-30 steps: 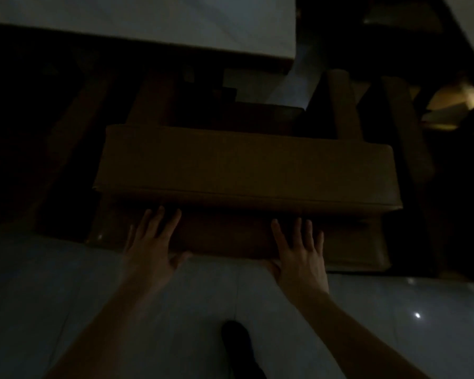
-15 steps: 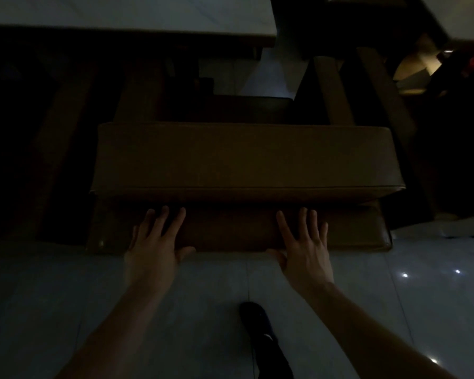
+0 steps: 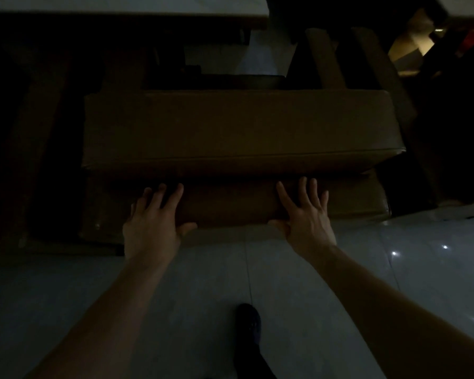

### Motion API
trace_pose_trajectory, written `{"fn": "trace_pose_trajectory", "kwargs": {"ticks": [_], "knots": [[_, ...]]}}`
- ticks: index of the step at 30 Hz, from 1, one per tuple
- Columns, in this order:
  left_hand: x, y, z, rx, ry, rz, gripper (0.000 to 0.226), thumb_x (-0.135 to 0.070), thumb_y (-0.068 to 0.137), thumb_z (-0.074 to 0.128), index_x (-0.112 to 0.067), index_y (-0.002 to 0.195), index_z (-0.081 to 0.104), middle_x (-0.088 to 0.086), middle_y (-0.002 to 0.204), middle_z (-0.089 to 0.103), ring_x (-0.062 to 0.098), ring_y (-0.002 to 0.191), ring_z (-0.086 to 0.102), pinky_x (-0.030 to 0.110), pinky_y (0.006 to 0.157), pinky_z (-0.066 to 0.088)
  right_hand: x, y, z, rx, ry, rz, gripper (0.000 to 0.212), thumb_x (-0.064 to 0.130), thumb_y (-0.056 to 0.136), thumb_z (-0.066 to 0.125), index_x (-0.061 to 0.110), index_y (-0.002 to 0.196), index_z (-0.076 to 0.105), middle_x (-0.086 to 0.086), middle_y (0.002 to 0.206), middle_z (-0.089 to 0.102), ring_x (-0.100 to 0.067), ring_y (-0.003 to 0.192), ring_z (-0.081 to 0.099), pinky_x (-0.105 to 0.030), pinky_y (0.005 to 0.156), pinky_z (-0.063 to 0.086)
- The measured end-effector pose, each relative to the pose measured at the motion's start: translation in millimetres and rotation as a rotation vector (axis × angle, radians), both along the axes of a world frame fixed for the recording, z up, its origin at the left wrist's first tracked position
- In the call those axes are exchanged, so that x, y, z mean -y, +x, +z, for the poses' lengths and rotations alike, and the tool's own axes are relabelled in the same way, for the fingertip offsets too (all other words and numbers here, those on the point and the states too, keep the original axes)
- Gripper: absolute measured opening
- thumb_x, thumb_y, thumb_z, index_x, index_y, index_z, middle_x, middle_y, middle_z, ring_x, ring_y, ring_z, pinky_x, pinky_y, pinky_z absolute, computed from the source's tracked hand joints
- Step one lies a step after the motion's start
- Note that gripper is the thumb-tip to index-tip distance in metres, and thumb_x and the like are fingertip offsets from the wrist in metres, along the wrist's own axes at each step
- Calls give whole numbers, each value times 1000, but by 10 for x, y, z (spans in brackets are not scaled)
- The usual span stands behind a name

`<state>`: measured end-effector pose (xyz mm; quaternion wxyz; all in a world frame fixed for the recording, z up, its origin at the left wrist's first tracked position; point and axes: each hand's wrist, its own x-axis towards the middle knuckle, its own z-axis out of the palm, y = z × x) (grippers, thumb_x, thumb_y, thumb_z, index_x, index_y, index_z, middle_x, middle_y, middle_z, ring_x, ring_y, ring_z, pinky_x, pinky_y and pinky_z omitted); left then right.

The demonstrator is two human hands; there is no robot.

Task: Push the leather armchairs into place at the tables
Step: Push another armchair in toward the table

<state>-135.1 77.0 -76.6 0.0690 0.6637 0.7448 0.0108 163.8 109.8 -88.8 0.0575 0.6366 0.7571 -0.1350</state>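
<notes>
A brown leather armchair point(image 3: 238, 127) fills the middle of the dim head view, seen from behind and above, its thick backrest top facing me. My left hand point(image 3: 151, 222) lies flat on the lower back panel, fingers spread, thumb hooked under the edge. My right hand point(image 3: 305, 217) presses flat on the same panel further right, fingers apart. A pale table top point(image 3: 126, 5) spans the top edge, beyond the chair; the seat is hidden under it in shadow.
Pale glossy floor tiles point(image 3: 394, 283) lie under me, with my dark shoe point(image 3: 248, 324) at the bottom centre. Another brown armchair point(image 3: 381, 77) stands at the right. A second table corner point(image 3: 465, 6) shows at the top right. The left side is dark.
The armchair has slid forward toward the table with both hands staying flat on its back. The table edge sits higher in view, and my foot has stepped forward.
</notes>
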Motion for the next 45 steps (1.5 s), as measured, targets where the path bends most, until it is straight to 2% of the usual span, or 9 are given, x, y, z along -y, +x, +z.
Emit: {"fn": "trace_pose_trajectory", "kwargs": {"ticks": [7, 9, 12, 17, 22, 29, 35, 40, 45], "knots": [[-65, 11, 62, -66, -38, -11, 84, -71, 79, 57, -40, 151, 25, 0, 152, 38, 31, 138, 31, 51, 84, 50, -25, 20, 7, 18, 14, 5, 84, 72, 88, 24, 34, 158, -5, -24, 164, -7, -44, 149, -16, -66, 119, 0], [-89, 2, 83, -61, -45, -15, 87, -73, 78, 57, -41, 151, 23, -1, 153, 37, 30, 138, 31, 50, 85, 49, -38, 8, 40, 43, -1, 3, 85, 70, 91, 31, 34, 157, -8, -24, 164, -10, -44, 149, -17, -66, 119, 1], [-54, -19, 99, -35, -32, -20, 90, -76, 76, 56, -39, 151, 24, -1, 155, 35, 30, 139, 29, 53, 97, 41, -49, 4, 82, 12, 3, -24, 95, 75, 86, 44, 35, 158, -2, -23, 165, -6, -45, 149, -14, -68, 118, 3], [-35, -136, 96, -62, 19, 5, 93, -87, 74, 41, -34, 150, 33, 1, 153, 38, 30, 145, 21, 54, 118, 13, -54, -156, 112, -30, 27, -89, 104, 99, 69, 14, 46, 152, -18, -27, 163, -11, -47, 147, -19, -70, 116, -5], [39, -218, -48, 33, 21, 61, 91, -90, 76, 31, -41, 152, 23, -3, 157, 29, 28, 148, 14, 56, 117, 19, -19, -293, -20, -10, 92, -148, 97, 99, 69, 15, 52, 153, 0, -31, 162, -2, -50, 147, -14, -75, 113, 3], [134, -272, -85, 44, 38, 62, 87, -89, 76, 27, -45, 151, 17, -4, 158, 26, 24, 148, 9, 50, 119, 10, 52, -302, -41, -6, 110, -143, 96, 98, 69, 21, 51, 153, 16, -32, 161, 10, -49, 149, -5, -75, 113, 7], [532, -387, -96, 31, 32, 66, 86, -90, 77, 23, -45, 151, 22, -4, 156, 31, 24, 147, 16, 51, 117, 16, 394, -400, -10, -20, 82, -143, 96, 100, 67, 18, 54, 152, 15, -30, 161, 9, -49, 149, -7, -73, 114, 7], [770, -584, -87, 15, 30, 58, 85, -90, 77, 27, -47, 150, 23, -5, 153, 35, 24, 146, 19, 50, 117, 18, 633, -581, 8, 12, 29, -145, 97, 102, 62, 8, 59, 148, 2, -27, 163, 3, -48, 148, -11, -72, 115, 6], [743, -699, -67, 13, 24, 60, 85, -91, 75, 28, -46, 147, 29, -3, 147, 42, 27, 139, 30, 51, 111, 27, 624, -697, -42, 47, 12, -153, 98, 102, 64, 12, 56, 150, 8, -30, 161, 7, -52, 147, -6, -76, 111, 10]]}}
